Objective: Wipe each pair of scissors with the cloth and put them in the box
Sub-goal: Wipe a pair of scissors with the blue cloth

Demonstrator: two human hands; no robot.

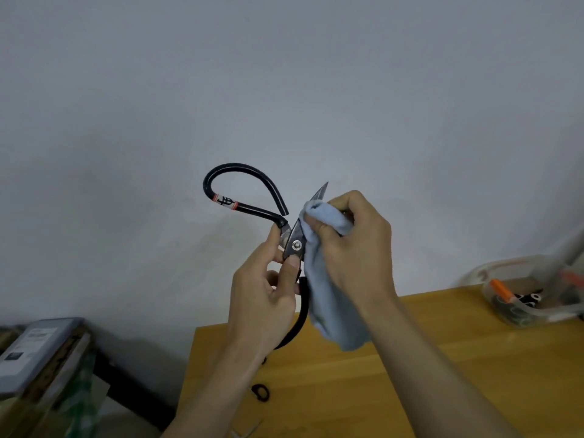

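Head view: left hand [268, 292] pinches black-handled scissors [295, 245] near the pivot, held up over the tabletop's [442, 374] left edge; right hand [354, 245] grips blue cloth [328, 298] around the blades; clear box [521, 298] at right edge.

Only mark I can make out: black logo/character between two red-orange bands on the upper loop handle of the scissors [249, 197] I'm holding, shape too small to read as a char. Grey box [34, 352] at the left edge of view has a white label w/ print plus a small dark sticker, both too blurred to read. No legible txt elsewhere.
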